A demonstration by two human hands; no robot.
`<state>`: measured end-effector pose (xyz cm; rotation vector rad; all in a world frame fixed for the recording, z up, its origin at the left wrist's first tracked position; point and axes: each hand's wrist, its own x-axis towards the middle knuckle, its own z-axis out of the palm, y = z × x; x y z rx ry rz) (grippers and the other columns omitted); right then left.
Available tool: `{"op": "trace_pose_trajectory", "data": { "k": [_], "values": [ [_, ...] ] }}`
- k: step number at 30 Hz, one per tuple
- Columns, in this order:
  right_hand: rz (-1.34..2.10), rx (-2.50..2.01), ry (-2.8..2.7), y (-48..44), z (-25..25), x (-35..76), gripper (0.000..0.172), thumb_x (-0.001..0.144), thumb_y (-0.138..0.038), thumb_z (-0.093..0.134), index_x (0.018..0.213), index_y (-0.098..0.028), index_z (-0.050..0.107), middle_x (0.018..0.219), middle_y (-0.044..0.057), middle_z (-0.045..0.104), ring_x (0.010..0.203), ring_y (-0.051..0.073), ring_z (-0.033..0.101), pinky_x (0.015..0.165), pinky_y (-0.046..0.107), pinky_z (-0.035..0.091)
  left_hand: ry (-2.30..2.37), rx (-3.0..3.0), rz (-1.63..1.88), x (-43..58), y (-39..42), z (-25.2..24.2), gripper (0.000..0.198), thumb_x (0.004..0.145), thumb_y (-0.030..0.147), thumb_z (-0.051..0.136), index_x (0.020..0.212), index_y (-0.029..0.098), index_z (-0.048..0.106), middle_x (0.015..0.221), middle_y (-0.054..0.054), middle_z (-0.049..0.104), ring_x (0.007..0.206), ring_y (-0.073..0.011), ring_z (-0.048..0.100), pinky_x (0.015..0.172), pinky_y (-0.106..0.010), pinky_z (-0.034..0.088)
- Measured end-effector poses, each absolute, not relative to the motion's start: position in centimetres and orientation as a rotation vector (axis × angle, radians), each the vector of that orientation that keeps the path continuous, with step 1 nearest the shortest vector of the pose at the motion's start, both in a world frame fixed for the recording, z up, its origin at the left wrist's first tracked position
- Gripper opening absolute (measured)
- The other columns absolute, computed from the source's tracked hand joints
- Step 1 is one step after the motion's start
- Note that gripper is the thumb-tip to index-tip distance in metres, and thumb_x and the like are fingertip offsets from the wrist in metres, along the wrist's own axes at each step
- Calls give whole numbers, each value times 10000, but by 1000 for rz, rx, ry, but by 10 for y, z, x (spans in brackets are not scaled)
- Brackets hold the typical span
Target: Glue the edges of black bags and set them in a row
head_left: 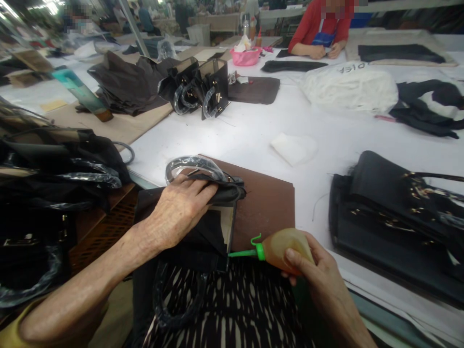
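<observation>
A black handbag [203, 227] lies partly on my lap and partly on a brown board [268, 203] at the table's near edge, its plastic-wrapped handle [188, 164] at the top. My left hand [181, 205] presses flat on the bag's upper flap, fingers stretched over it. My right hand [311, 270] grips a soft amber glue bottle [284, 246]. The bottle's green nozzle [241, 253] points left and touches the bag's open edge, where a pale lining shows.
More black handbags lie at the right [398, 217], on the left shelf [54, 164] and upright mid-table [203, 87]. A white cloth [295, 147] and a white plastic bag [348, 89] rest on the white table. A person in red [319, 29] works at the far side beside a pink basket [246, 57].
</observation>
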<state>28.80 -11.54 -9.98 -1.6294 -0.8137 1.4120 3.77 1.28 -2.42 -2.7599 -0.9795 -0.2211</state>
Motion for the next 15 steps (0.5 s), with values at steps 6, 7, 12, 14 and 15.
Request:
{"op": "trace_pose_trajectory", "data": {
  "k": [6,7,12,14,15],
  "values": [
    [1436,-1601,-754,-120,-111,290,434,729,-463,641,1029,-170,530,705,11,618,505,171,564,402,241,419,-979,-2753,-196,37,12,-24,243,812,137,516,1048,109,569,969,-106,626,844,-258,560,749,-380,449],
    [1444,-1596,-743,-121,-111,290,432,729,-467,640,1022,-169,528,702,11,617,499,168,561,395,238,416,-979,-2752,-196,38,12,-24,243,813,137,514,1048,108,569,969,-107,626,845,-258,560,749,-380,449],
    [1494,-1611,-719,-126,-104,288,445,721,-486,644,1000,-160,528,684,21,626,478,164,558,388,233,419,-996,-2759,-186,39,13,-23,232,813,139,513,1033,105,577,966,-106,628,845,-260,557,755,-380,448],
    [1506,-1632,-713,-127,-101,286,459,700,-499,655,983,-159,535,661,19,623,461,166,557,379,234,417,-1001,-2758,-188,39,14,-23,239,812,147,521,1041,106,576,973,-105,628,844,-261,557,753,-381,449],
    [1500,-1640,-706,-128,-99,286,461,693,-502,658,976,-159,537,654,17,621,453,166,555,373,233,414,-1000,-2756,-192,38,14,-23,244,812,150,524,1047,108,574,978,-105,628,846,-261,558,752,-381,450]
  ]
}}
